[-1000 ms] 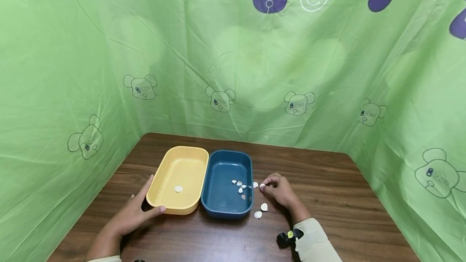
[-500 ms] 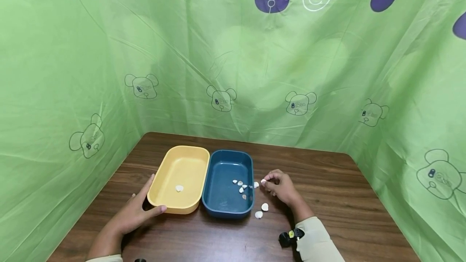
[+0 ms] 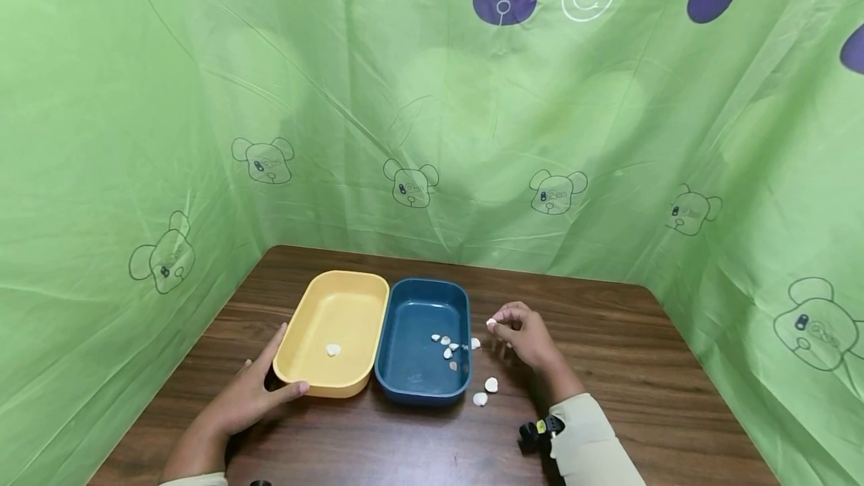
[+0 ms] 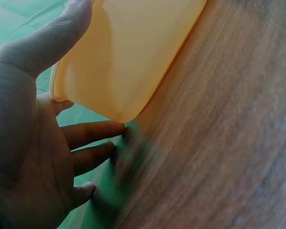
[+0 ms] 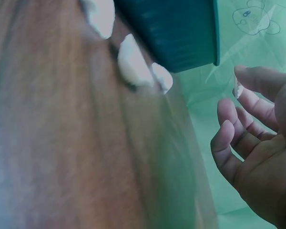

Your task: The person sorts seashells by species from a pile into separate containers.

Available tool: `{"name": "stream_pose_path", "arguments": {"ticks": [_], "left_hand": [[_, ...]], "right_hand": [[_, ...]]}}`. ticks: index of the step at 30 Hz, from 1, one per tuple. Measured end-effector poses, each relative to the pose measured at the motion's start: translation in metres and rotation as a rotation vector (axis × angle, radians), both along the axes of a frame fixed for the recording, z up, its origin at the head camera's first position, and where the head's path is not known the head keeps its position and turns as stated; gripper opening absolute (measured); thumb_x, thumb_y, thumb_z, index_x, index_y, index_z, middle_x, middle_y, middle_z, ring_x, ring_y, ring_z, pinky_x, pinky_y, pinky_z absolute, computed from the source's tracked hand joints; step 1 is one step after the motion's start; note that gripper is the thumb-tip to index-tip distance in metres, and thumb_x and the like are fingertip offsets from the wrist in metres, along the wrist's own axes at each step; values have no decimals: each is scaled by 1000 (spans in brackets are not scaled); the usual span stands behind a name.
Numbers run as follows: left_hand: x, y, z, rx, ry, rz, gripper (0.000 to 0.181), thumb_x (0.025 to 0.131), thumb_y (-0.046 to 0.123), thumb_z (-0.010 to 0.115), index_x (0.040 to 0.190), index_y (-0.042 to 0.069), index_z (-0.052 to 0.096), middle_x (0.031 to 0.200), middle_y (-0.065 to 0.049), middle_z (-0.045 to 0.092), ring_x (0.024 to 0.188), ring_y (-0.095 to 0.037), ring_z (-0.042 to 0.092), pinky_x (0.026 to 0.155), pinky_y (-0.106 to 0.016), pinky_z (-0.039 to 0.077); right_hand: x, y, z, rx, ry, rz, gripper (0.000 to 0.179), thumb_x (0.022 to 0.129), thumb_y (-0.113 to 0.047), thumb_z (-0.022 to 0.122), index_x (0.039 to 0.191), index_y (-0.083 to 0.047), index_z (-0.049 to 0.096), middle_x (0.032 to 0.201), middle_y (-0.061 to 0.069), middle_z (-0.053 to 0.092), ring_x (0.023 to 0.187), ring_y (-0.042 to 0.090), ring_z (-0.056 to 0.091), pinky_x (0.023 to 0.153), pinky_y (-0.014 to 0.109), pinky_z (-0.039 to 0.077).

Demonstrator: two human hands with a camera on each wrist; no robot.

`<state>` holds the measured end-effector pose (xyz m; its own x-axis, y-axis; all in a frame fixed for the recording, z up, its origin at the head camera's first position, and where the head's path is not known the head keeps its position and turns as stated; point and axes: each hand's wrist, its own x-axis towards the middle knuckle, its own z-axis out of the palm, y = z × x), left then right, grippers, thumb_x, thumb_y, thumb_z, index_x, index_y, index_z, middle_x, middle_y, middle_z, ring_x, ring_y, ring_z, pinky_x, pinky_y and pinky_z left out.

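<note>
In the head view my left hand rests against the near left corner of a yellow plastic bin, thumb at the front and straight fingers along the side. One white seashell lies in that bin. Several small shells lie in the dark blue bin beside it. Right of the blue bin, my right hand pinches a white seashell between thumb and forefinger, above the table. The right wrist view shows that shell edge-on, the other fingers loosely bent.
Three white shells lie on the wooden table: one shell close to the blue bin's right wall, another shell and a third shell nearer the front. A green printed curtain surrounds the table at back and sides.
My right hand has lifted the pinched shell from near the tabletop, moving up and slightly away from the blue bin. My left hand and both bins have stayed in place.
</note>
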<state>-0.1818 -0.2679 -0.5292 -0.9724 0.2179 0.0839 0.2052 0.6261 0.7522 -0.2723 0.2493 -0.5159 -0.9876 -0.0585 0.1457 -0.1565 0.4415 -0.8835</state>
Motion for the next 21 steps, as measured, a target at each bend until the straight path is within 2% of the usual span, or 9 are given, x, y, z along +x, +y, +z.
{"name": "stream_pose_path", "arguments": {"ticks": [4,10,21], "left_hand": [[1,0,1,-2,-9,3,118,95,45,81,178,26,0,177,-31,24,155,-70,25,123,-89,7],[1,0,1,-7,-11,6,118,95,45,81,178,26,1,177,-30,25,155,-71,26,123,-89,8],[1,0,1,-16,-9,11,117,95,46,81,178,26,1,177,-30,26,154,-71,26,122,-89,10]], "right_hand": [[-3,-4,9,7,21,17,9,98,-11,82,95,-3,80,121,16,63,84,14,60,68,20,53],[-8,-14,23,-18,28,22,12,98,-13,82,98,-1,80,127,16,61,78,13,59,64,20,53],[-10,-37,40,-48,56,44,11,98,-11,81,98,0,80,127,15,61,84,17,58,65,22,53]]}}
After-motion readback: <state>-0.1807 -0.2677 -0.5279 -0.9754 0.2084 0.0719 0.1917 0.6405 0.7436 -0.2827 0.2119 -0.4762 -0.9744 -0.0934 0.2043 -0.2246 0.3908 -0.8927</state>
